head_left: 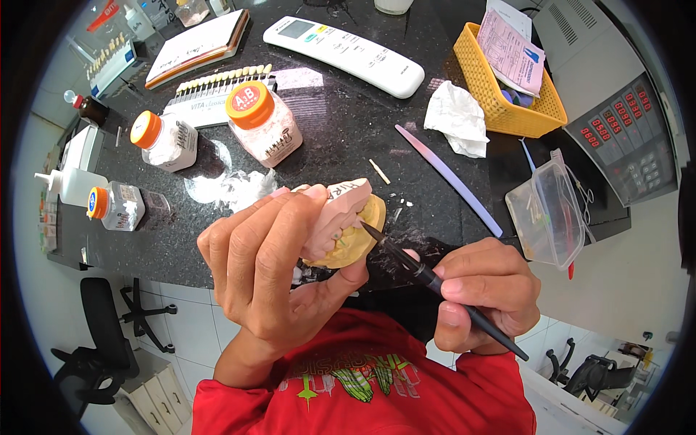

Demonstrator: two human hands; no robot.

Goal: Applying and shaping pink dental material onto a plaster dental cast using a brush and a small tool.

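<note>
1. The left hand [268, 264] pinches a tooth model [341, 210], with its fingers on the pink part and its thumb under the yellow part [337, 255]. The model is over the near edge of the bench [333, 148].
2. The right hand [493, 286] pinches a thin black brush [428, 279] between thumb and fingers.
3. The model is to the left of the right hand and a bit farther from the body. The brush slants, its back end low on the right and its tip up on the left, by the teeth. I cannot tell if the tip touches them.
4. Past the left hand are three jars with orange lids. The big jar [267, 134] has pinkish powder, the middle jar [172, 148] has white powder, and the small jar [125, 208] has pale powder.
5. On the right, a clear box [567, 233] has small yellowish bits inside, too blurry to name.
6. Farther back, a yellow basket [496, 112] holds papers [511, 61] and something bluish.
</note>
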